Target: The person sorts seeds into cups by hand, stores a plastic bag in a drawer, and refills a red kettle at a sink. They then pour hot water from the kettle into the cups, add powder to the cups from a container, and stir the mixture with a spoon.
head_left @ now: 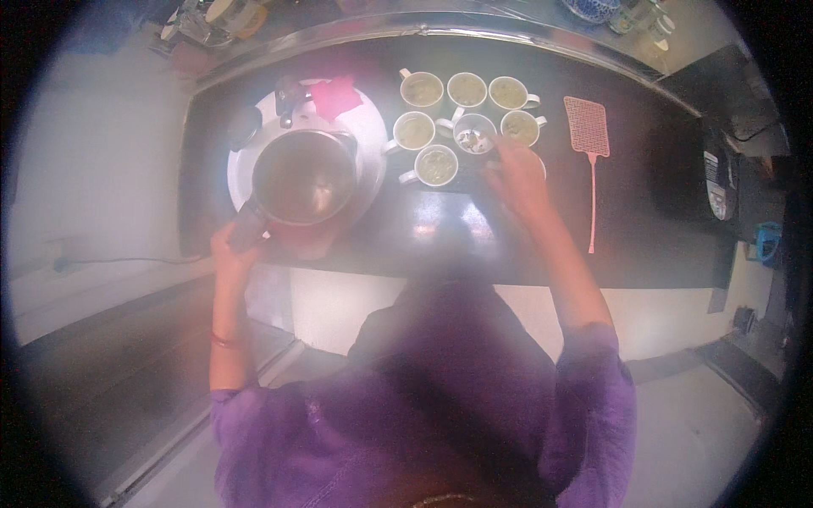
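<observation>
My left hand (235,244) grips the dark handle of a saucepan (303,178) that holds brownish liquid. The saucepan is over a large white round tray (375,159); whether it rests on it I cannot tell. My right hand (521,174) is among several white cups, its fingertips by the rim of the middle cup (474,134), which has dark bits at its bottom. Another white cup (543,168) is mostly hidden behind this hand. Pale greenish liquid fills the surrounding cups, such as the front-left cup (436,166) and the back cup (467,90).
A pink fly swatter (587,127) lies right of the cups on the dark countertop (648,209). A pink cloth (336,97) and dark metal utensils (289,101) lie at the tray's back. Jars (232,16) and a blue-patterned bowl (592,9) stand beyond the counter's raised back edge.
</observation>
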The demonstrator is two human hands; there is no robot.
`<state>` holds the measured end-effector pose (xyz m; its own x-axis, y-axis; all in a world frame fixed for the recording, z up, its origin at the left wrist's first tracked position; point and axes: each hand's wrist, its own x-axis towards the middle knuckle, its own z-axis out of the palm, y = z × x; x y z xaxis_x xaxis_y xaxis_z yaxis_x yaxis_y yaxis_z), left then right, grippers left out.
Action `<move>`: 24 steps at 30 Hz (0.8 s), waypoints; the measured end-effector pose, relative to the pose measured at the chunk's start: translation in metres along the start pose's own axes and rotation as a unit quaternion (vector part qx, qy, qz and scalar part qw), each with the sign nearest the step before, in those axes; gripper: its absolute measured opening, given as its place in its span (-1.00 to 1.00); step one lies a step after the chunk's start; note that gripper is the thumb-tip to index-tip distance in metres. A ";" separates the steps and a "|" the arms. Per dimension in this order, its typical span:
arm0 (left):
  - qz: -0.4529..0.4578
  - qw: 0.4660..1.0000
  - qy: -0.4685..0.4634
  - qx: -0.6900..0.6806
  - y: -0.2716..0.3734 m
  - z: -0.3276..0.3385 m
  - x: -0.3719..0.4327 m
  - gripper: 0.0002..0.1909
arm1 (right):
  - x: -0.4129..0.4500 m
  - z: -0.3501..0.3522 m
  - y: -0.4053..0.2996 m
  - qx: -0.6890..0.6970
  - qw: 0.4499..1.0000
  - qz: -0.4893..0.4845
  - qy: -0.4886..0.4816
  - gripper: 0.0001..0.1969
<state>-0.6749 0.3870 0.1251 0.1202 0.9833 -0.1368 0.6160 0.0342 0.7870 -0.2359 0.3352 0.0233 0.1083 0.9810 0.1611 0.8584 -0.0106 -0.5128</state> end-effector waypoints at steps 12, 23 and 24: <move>-0.047 0.998 0.002 -0.042 -0.036 -0.045 -0.028 -0.76 | 0.056 0.026 -0.026 -0.206 0.968 0.083 -0.115 -0.23; -0.066 0.991 0.058 -0.100 -0.050 -0.036 -0.038 -0.80 | 0.057 0.024 -0.026 -0.213 0.968 0.077 -0.111 -0.23; -0.069 0.991 0.062 -0.099 -0.052 -0.036 -0.038 -0.80 | 0.057 0.024 -0.026 -0.207 0.968 0.080 -0.114 -0.23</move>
<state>-0.7400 0.3543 0.1111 -0.0597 0.9808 -0.1858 0.4542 0.1924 0.8699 -0.2641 0.3963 0.0258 0.1839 0.9770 -0.1081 0.9722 -0.1970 -0.1264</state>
